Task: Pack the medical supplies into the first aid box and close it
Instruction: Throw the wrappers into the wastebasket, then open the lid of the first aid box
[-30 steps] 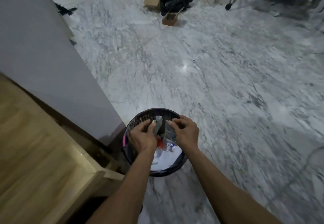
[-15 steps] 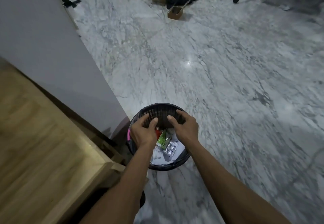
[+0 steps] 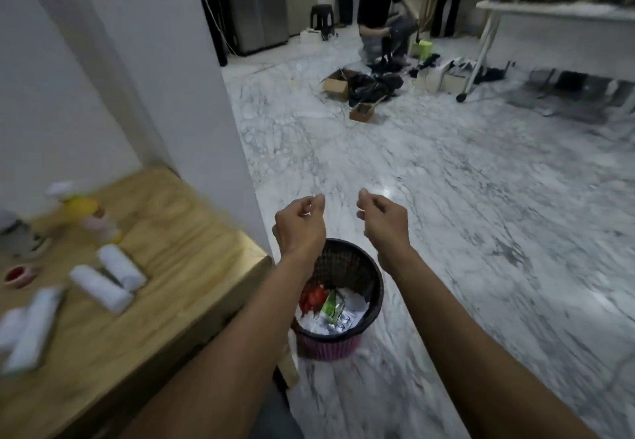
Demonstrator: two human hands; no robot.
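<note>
Both hands, left hand (image 3: 299,225) and right hand (image 3: 382,221), are hovering above the waste basket (image 3: 372,289), fingers loosely curled and gripping nothing. Two white gauze rolls (image 3: 109,278) are lying, blurred, on the wooden table (image 3: 178,253) at left, well apart from the hands.

Both bare forearms reach up from the lower frame to centre, left hand (image 3: 299,224) and right hand (image 3: 384,220) apart, fingers loosely curled, apparently empty.

No text or label is legible on anything here.
</note>
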